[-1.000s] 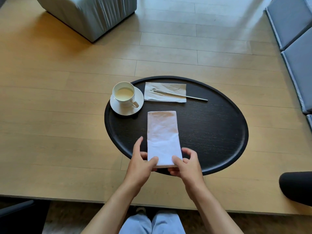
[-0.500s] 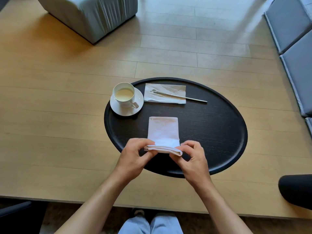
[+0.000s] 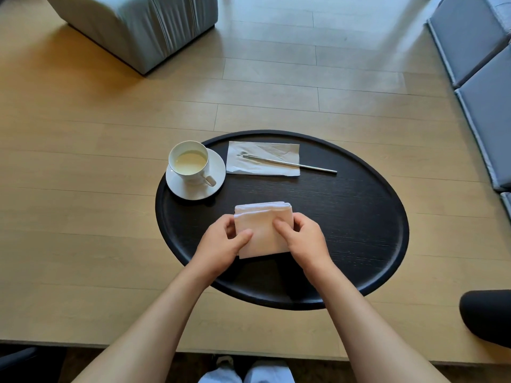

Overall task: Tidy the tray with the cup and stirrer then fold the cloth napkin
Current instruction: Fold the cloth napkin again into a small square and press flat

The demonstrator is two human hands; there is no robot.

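The black tray (image 3: 359, 217) holds everything. At its six o'clock lies the cloth napkin (image 3: 262, 233) (folded square), left hand (image 3: 221, 241) and right hand (image 3: 307, 239) pinching its sides; cup (image 3: 189, 161) at ten o'clock, stirrer (image 3: 290, 163) at twelve.

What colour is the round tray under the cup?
Black, with a fine wood grain; the tray shows clearly in the head view.

Light wooden table (image 3: 83, 205) bearing black oval tray (image 3: 359, 230), seemingly nothing else.
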